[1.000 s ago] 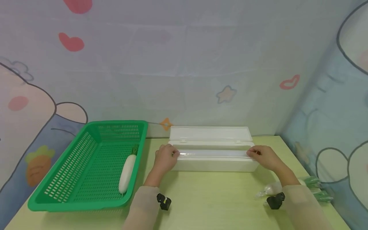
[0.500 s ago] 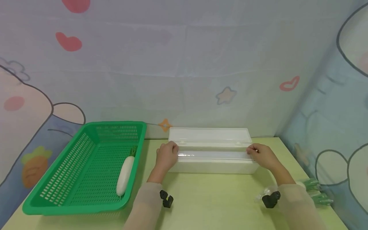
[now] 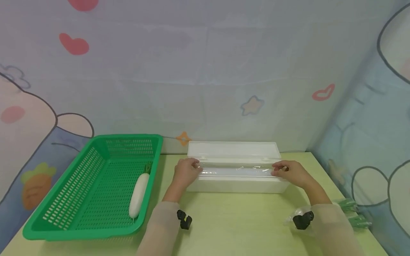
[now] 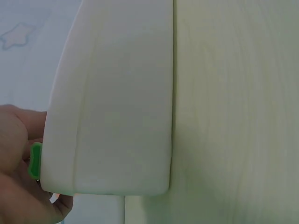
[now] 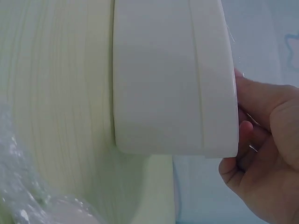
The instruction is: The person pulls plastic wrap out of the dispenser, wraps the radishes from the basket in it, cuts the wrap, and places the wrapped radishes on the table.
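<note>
A long white cling film dispenser [image 3: 237,185] stands on the table with its lid [image 3: 234,149] raised at the back. Across its opening lies clear, shiny cling film [image 3: 237,171] with wrinkles catching the light. My left hand [image 3: 186,172] pinches the film at the left end, and my right hand [image 3: 293,173] pinches it at the right end. In the left wrist view, a small green plastic piece [image 4: 35,161] shows at the box's end beside my fingers. The box wall hides some fingertips in both wrist views.
To the left, a green plastic basket [image 3: 80,234] holds a white radish [image 3: 139,195] with a short green top. Film-wrapped vegetables with green leaves [image 3: 358,221] lie at the right, partly behind my right sleeve. A patterned cloth [image 3: 205,71] hangs behind the table.
My right hand has shifted slightly left and its fingers have spread a little. The film between my hands has become more wrinkled and lifted. The box stays in place.
</note>
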A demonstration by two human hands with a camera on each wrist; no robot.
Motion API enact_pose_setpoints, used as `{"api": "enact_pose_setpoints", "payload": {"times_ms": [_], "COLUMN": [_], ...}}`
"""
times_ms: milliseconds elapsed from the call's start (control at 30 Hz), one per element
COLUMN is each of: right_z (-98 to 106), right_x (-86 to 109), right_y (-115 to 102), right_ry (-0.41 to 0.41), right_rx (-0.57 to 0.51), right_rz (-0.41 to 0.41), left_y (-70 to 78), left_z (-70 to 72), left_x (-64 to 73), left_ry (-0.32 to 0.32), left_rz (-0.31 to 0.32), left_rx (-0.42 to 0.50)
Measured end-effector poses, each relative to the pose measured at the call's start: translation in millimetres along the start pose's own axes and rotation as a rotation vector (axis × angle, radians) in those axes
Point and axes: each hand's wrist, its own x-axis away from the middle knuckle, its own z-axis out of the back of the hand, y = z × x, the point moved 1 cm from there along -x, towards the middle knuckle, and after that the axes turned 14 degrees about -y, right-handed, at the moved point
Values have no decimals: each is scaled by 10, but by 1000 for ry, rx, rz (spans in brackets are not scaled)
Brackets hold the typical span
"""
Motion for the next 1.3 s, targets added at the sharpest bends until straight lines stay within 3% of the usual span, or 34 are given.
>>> {"api": "enact_pose_setpoints", "payload": {"times_ms": [200,733,1100,1300], "right_z": [-7,82,176,244], "right_x": [20,-3,55,69], "right_y": [-22,-32,-141,-176], "right_ry": [79,106,151,134], "right_rx": [27,-72,-122,-173], "right_rz": [-42,-7,2,11], "left_y": [18,78,188,255], "left_z": [27,54,132,196], "left_x": [-36,-55,-57,-45], "left_ry": [29,193,227,223], "left_rz": [-17,5,13,13], "left_rx": [30,15,32,44]}}
